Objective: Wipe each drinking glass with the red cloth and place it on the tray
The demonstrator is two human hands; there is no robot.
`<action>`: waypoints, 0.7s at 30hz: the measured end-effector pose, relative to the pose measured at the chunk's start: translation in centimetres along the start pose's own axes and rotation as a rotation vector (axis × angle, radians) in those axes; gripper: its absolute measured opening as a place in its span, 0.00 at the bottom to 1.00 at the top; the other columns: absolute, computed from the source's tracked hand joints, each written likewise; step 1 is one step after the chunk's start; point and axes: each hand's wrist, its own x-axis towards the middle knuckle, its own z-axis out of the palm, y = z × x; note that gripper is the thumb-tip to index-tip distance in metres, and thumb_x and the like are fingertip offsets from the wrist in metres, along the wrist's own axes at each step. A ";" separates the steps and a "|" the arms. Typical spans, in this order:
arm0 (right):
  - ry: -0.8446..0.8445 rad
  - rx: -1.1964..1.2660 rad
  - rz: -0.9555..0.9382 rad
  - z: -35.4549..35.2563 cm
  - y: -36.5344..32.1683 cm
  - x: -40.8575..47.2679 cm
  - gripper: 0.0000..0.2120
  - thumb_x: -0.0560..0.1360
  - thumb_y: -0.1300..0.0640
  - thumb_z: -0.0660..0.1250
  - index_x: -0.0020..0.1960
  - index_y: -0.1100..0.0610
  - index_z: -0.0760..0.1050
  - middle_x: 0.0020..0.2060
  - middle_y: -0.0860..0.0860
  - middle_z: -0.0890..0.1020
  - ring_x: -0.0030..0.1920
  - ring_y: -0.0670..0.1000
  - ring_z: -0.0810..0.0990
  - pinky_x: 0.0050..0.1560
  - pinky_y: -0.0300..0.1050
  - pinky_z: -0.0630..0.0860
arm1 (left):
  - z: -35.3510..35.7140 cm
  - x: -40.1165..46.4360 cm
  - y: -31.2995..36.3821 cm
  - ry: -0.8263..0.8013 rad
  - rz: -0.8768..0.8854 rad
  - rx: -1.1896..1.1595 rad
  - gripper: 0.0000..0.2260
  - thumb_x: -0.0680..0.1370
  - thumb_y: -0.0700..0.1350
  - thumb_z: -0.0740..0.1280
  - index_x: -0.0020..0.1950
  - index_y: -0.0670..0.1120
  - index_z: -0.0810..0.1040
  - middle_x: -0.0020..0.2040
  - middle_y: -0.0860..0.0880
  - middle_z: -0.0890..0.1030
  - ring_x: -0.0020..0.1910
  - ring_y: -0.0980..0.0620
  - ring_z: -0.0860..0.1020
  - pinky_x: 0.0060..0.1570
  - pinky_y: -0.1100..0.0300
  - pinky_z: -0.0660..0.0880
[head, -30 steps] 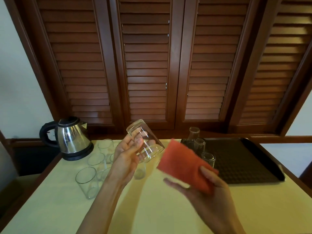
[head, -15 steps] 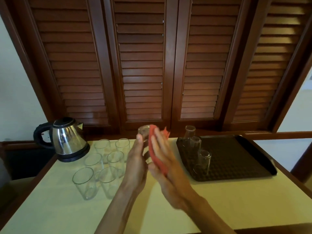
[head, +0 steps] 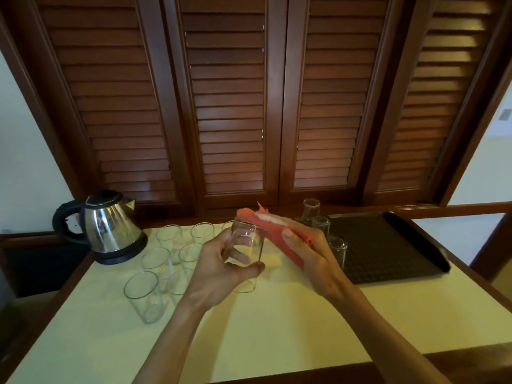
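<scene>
Glass in left hand, cloth working its far end.

Left hand (head: 221, 268) curls round the drinking glass (head: 247, 256), thumb across the near side, fingers seen through the wall; held above the table (head: 277, 328), mouth end nearer. Right hand (head: 313, 253) pinches the red cloth (head: 273, 231) against its base. Judged: thin, smooth, breakable, best gripped mid-wall, not by the rim. Unwiped glasses (head: 155, 261) stand left by the kettle (head: 109, 227); three upturned ones (head: 321, 227) sit on the tray (head: 388, 245), right.
</scene>
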 end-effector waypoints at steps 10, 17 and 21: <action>0.204 0.068 0.096 -3.5 1.5 -2.2 0.12 0.82 0.54 0.61 0.54 0.46 0.83 0.47 0.37 0.85 0.52 0.39 0.82 0.51 0.34 0.78 | 1.8 1.4 -0.3 0.001 0.001 0.040 0.29 0.66 0.41 0.84 0.63 0.56 0.80 0.54 0.54 0.83 0.45 0.49 0.83 0.46 0.62 0.79; 0.589 0.113 0.196 -12.3 4.9 -4.7 0.23 0.76 0.33 0.63 0.58 0.50 0.79 0.58 0.53 0.80 0.58 0.58 0.83 0.47 0.59 0.84 | 7.5 3.4 1.6 -0.026 -0.051 -0.092 0.27 0.66 0.49 0.81 0.63 0.54 0.80 0.53 0.56 0.82 0.43 0.58 0.85 0.47 0.64 0.78; 0.618 0.020 0.277 -17.6 8.5 -6.6 0.12 0.80 0.50 0.62 0.61 0.51 0.78 0.57 0.48 0.79 0.60 0.58 0.80 0.53 0.57 0.84 | 12.2 6.1 1.6 0.012 -0.067 -0.128 0.17 0.71 0.42 0.80 0.57 0.53 0.82 0.49 0.56 0.87 0.51 0.59 0.85 0.50 0.65 0.80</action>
